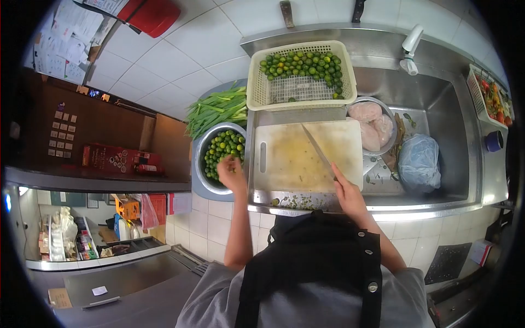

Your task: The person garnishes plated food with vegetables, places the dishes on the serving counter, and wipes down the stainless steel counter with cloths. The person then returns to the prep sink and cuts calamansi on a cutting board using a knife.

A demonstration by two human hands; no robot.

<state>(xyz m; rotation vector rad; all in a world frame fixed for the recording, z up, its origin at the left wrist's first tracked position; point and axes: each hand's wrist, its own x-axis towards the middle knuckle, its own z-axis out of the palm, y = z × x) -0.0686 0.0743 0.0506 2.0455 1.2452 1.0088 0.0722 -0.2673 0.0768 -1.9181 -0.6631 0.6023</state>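
My right hand [346,191] is wrapped round the handle of a knife [317,146], whose blade lies over the white cutting board [279,164]. The board is stained yellow-brown and carries small scraps. Over the near right part of a metal bowl [200,158] of small green citrus fruits [224,145] is my left hand [232,173]. Its fingers are bent together, and whatever they may hold is too small and blurred to make out. Behind the board, a cream plastic basket [252,82] holds more green fruits [311,65], mostly along its back and right side.
Green leafy stalks [219,109] lie behind the bowl. In the sink [456,120] at right are a bowl of raw meat [372,123] and a bluish plastic bag [419,163]. A faucet [410,49] stands behind. Green bits [298,202] dot the counter's front edge.
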